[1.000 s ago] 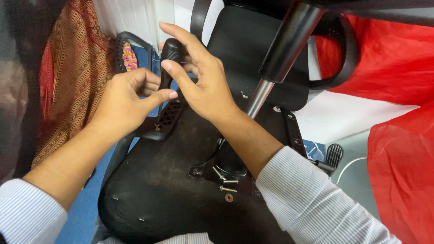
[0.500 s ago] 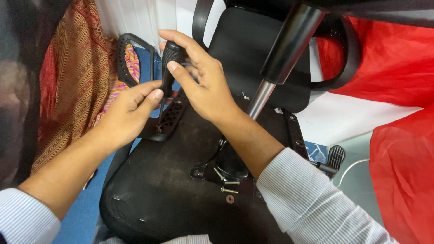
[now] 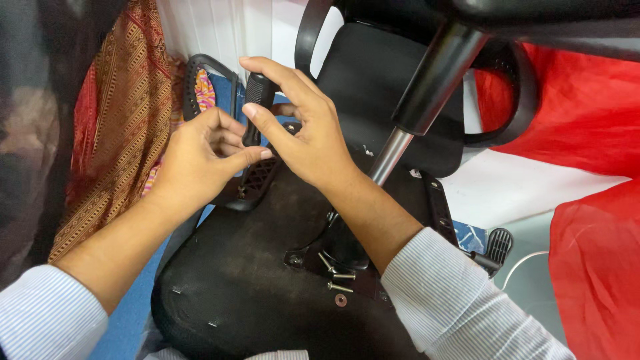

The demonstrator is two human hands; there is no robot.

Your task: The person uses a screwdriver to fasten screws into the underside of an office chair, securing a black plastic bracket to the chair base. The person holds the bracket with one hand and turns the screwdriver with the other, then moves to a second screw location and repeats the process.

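An upturned office chair lies under both hands, its seat underside (image 3: 247, 293) a broad slab of matt black, slightly dusty, with a few staples showing. The right hand (image 3: 303, 137) curls round a black ribbed grip (image 3: 259, 90) at about 12 o'clock from the seat's middle; forefinger arched over the top, thumb pressed on the near side, so the hand is half closed on it. Whether that grip is a tool's handle or part of the chair I cannot tell. The left hand (image 3: 200, 157) sits just at 9 o'clock of the right, fingers loosely bent, thumb tip touching the right thumb; what it pinches, if anything, is hidden. Below them the armrest bracket (image 3: 250, 183) shows a perforated, mesh-like plastic face.

At 5 o'clock of the hands, three loose screws (image 3: 337, 277) of bright metal and a coppery washer (image 3: 341, 300) rest on the seat. The gas column (image 3: 427, 93) rises to 1 o'clock, black sleeve over polished steel. Red cloth (image 3: 587, 133) lies at 3 o'clock, patterned brown fabric (image 3: 123, 113) at 9 o'clock.
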